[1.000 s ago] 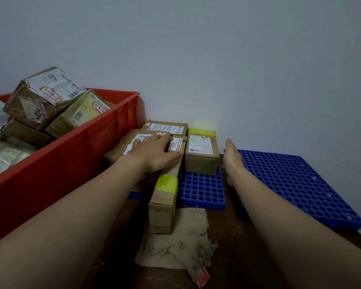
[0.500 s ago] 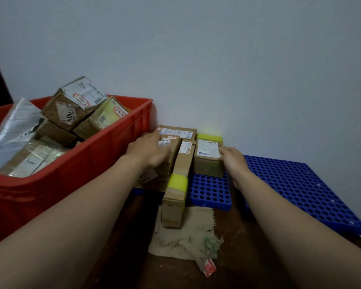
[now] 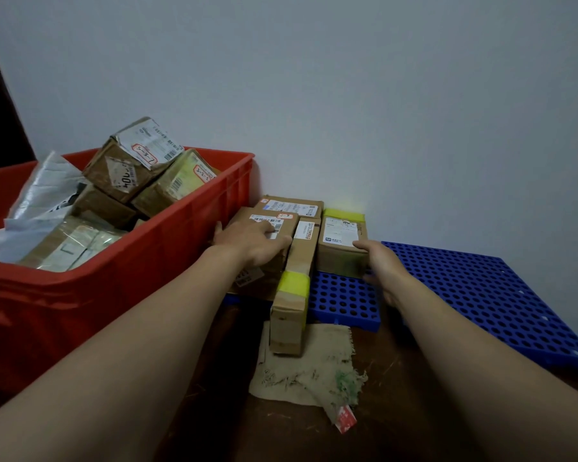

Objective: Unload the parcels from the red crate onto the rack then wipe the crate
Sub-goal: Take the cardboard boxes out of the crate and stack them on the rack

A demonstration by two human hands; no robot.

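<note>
The left hand (image 3: pixel 254 243) is laid palm down on a flat brown cardboard parcel (image 3: pixel 264 219) with a white printed label, its fingers spread apart and nearly straight across the top, one fingertip reaching the parcel's left edge. The right hand (image 3: pixel 384 265) is closed round the right corner of a small cardboard parcel with yellow tape (image 3: pixel 342 248): the thumb is set on the upper edge, and the fingers, blurred, are curled low against the side. Between these two a long narrow cardboard parcel (image 3: pixel 297 278), banded in glossy yellow tape, is tilted with its near end down on a stained beige cloth (image 3: pixel 307 371) with frayed edges. A fourth labelled box (image 3: pixel 291 205) is seen behind, against the pale wall (image 3: pixel 347 95). All four are gathered at the far left corner of the blue perforated plastic rack (image 3: pixel 481 295), a flat grid of round holes laid on the dark wooden table (image 3: pixel 414 411). On the left, touching the parcels, the red plastic crate (image 3: pixel 167 248) with ribbed walls is filled with crumpled, taped cardboard boxes (image 3: pixel 127 168) and a white plastic mailer bag (image 3: pixel 44 191).
</note>
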